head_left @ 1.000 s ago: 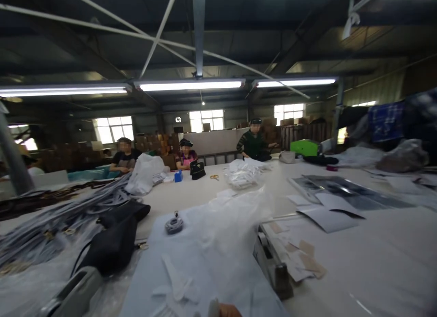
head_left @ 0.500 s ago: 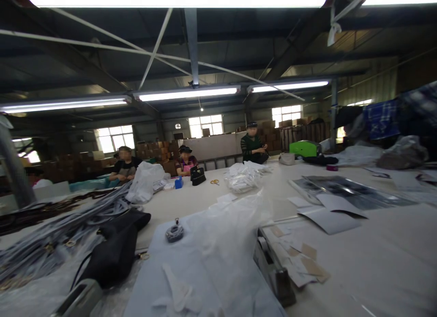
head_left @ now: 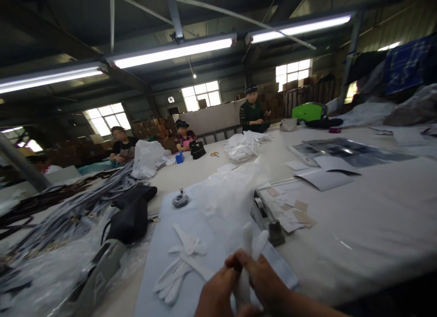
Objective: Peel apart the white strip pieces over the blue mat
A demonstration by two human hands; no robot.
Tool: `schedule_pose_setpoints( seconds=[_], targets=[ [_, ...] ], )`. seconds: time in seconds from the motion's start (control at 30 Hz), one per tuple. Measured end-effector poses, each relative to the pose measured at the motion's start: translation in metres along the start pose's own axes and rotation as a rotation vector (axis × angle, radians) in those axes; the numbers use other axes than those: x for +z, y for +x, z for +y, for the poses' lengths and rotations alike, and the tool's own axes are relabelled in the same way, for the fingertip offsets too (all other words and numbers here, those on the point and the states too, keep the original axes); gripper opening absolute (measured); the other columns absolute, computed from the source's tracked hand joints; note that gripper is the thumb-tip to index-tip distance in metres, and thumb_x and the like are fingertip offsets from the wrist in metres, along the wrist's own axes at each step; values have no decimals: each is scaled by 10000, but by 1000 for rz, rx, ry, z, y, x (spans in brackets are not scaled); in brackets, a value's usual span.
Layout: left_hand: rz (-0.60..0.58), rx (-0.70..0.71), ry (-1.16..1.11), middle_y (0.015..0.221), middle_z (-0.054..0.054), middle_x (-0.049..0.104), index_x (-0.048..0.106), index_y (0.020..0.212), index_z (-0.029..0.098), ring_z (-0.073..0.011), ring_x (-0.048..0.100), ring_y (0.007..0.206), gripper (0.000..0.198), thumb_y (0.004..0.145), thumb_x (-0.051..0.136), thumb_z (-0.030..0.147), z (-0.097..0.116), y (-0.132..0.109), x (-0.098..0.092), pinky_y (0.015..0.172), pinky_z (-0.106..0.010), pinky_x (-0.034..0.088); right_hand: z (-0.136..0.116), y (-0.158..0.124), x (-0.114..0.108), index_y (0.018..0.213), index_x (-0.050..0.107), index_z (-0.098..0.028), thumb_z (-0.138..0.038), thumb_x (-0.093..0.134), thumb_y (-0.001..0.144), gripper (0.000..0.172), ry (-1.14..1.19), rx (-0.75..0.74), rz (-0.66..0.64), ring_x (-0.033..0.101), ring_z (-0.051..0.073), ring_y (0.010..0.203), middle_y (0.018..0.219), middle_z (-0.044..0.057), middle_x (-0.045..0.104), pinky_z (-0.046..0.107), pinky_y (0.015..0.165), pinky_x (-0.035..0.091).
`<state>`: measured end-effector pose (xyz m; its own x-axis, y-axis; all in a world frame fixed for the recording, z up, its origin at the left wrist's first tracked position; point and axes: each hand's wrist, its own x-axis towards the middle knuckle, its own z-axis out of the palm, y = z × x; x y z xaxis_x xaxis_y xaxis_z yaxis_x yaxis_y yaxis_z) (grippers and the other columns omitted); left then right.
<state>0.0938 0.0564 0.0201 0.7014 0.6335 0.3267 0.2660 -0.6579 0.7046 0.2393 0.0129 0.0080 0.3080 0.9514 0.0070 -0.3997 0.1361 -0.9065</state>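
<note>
My left hand [head_left: 218,289] and my right hand [head_left: 268,280] are close together at the bottom of the view, fingers closed on a white glove [head_left: 248,237]. Some of its fingers stick up above my hands; part of it is hidden behind them. Left of my hands, more white gloves [head_left: 172,278] lie loosely on the pale blue sheet [head_left: 150,262]. A coiled grey strap [head_left: 180,199] rests near the far end of that sheet. Crumpled clear plastic [head_left: 232,189] covers part of the sheet just beyond my hands.
A tape dispenser [head_left: 268,221] stands right of the sheet beside paper scraps [head_left: 300,212]. Another dispenser [head_left: 99,271] and a black bag [head_left: 131,217] are on the left, near grey straps [head_left: 92,201]. Across the table are several people and a green case [head_left: 309,111].
Both hands have come into view at the bottom, closed on a white glove. The camera has tilted downward, showing more of the gloves on the sheet.
</note>
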Motion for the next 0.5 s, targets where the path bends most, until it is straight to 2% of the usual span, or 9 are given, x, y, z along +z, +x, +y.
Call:
schedule_pose_setpoints(
  seconds=[0.03,0.1,0.17,0.2,0.3,0.37,0.43,0.5],
  targets=[
    [1,82,77,1002,-86,664,654,1067,224,-253,645,954,288,862,634,424,1,13,-4,865,-388,528,-11,2,-6,819,667,-178,-627,708,771,453,99,-20,67,660,221,767,735,37,678,340,757,523],
    [115,168,257,945,-93,638,629,992,199,-247,631,891,212,886,590,378,5,41,-8,802,-385,529,-30,4,-18,811,596,-188,-594,777,727,452,221,-91,185,595,167,604,571,-42,545,299,630,507],
    [256,185,406,992,-109,619,602,1043,179,-261,610,952,217,878,586,318,8,69,-2,848,-403,526,-43,6,-29,808,535,-197,-560,829,681,484,260,-123,273,481,116,481,501,-99,411,267,525,467],
    [294,193,463,1042,-122,611,586,1105,161,-276,594,1009,289,854,610,302,8,82,6,894,-419,519,-46,5,-33,819,515,-200,-550,845,660,507,258,-113,302,427,97,448,494,-114,379,255,479,441],
    [282,182,603,1215,-172,566,525,1272,98,-340,526,1161,589,753,712,303,4,114,37,1001,-482,473,-44,2,-42,926,494,-194,-516,849,635,561,226,-32,307,381,82,435,512,-122,390,229,420,390],
    [234,131,683,1297,-196,533,479,1358,83,-378,507,1196,736,698,745,269,-4,130,52,999,-513,468,-40,-1,-45,1010,478,-183,-480,816,657,572,192,22,285,398,84,448,535,-113,428,220,416,379],
    [196,48,719,1266,-197,565,460,1392,79,-353,563,1139,737,695,689,154,-15,140,54,944,-471,503,-38,-4,-47,1088,453,-169,-431,769,685,575,151,64,266,430,92,475,581,-90,487,220,421,387],
    [222,-5,664,1182,-185,623,496,1356,70,-291,624,1060,640,722,579,60,-26,145,43,910,-396,517,-40,-5,-49,1158,425,-156,-380,726,705,588,108,91,256,460,102,498,628,-66,534,224,426,402]
  ],
)
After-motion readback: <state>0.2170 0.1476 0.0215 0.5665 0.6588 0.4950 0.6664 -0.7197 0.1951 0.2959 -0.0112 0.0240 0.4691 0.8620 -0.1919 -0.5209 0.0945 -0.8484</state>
